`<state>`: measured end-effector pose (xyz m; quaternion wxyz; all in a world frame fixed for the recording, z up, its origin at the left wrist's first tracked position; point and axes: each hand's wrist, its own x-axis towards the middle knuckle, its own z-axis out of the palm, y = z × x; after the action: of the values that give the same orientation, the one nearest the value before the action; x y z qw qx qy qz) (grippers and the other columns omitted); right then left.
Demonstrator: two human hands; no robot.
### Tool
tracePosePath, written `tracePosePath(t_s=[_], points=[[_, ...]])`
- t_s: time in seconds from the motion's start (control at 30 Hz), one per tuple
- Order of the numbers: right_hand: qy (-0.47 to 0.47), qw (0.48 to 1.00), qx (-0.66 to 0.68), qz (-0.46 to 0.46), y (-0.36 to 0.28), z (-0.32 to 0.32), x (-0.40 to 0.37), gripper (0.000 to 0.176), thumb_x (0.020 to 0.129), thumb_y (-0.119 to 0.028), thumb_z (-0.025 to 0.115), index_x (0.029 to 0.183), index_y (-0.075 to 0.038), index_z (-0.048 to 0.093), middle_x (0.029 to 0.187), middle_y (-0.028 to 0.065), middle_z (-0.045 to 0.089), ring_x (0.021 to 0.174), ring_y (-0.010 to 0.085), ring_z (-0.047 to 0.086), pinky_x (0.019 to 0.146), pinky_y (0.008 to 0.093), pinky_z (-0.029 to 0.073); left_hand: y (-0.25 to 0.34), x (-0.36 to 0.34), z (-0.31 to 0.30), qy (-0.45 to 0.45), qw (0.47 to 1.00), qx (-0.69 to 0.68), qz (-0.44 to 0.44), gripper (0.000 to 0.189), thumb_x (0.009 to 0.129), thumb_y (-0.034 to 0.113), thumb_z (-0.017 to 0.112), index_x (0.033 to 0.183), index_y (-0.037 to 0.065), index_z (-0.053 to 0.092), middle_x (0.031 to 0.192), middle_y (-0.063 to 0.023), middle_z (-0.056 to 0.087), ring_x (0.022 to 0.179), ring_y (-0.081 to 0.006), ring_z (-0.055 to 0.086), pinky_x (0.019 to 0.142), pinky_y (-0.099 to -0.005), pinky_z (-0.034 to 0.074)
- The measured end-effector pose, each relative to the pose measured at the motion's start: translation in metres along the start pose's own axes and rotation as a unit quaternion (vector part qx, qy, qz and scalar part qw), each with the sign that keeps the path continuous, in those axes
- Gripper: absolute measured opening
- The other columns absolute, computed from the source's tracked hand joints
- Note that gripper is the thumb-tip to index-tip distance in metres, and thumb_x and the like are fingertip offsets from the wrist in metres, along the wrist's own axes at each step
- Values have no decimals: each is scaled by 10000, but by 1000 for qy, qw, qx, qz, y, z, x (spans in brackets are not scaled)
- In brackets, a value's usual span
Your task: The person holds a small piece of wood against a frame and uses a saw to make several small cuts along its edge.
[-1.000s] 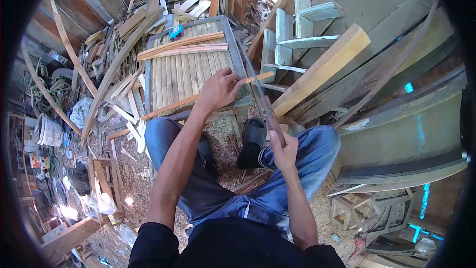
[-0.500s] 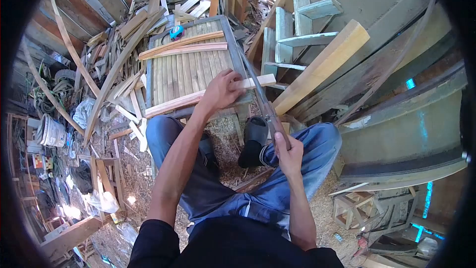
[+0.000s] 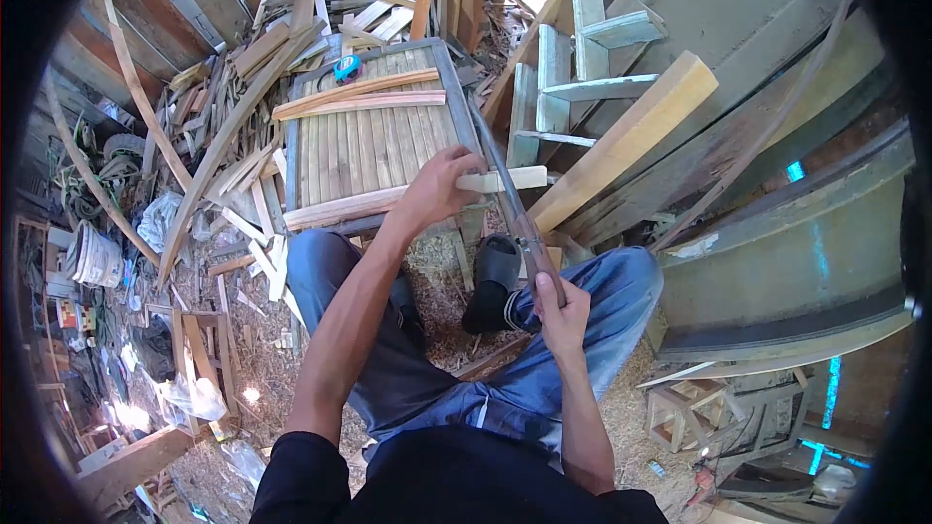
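My left hand [image 3: 443, 184] is closed around a short pale wooden strip [image 3: 524, 178], whose free end sticks out to the right. In my right hand [image 3: 561, 312] is the brown wooden handle of a handsaw [image 3: 509, 189]. Its long narrow metal blade slants up and left, crossing the strip just right of my left fingers. Beneath my left hand stands a low slatted wooden panel in a grey frame [image 3: 449, 73]. A longer pinkish strip [image 3: 340, 208] lies along the panel's near edge, left of that hand.
Two more strips [image 3: 379, 100] and a blue tape measure [image 3: 347, 67] lie on the panel. Scrap wood [image 3: 248, 63] is heaped behind and left. A thick beam [image 3: 631, 136] and a pale step-like frame [image 3: 555, 78] stand right. Wood shavings [image 3: 437, 369] cover the floor around my feet.
The short strip's free end has tilted slightly downward, toward me. My right hand and the handsaw have shifted slightly nearer to me. My left hand keeps its grip.
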<state>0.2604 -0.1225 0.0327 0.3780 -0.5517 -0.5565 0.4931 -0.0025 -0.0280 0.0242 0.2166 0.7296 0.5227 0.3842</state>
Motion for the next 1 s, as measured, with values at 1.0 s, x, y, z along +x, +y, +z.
tracePosePath(t_s=[1.0], points=[[10, 1000, 1, -4, 3, 12, -7, 444, 970, -331, 623, 695, 18, 615, 497, -14, 475, 468, 53, 441, 447, 287, 350, 4, -7, 16, 87, 994, 70, 4, 251, 682, 14, 741, 896, 71, 623, 864, -74, 610, 861, -294, 575, 782, -390, 471]])
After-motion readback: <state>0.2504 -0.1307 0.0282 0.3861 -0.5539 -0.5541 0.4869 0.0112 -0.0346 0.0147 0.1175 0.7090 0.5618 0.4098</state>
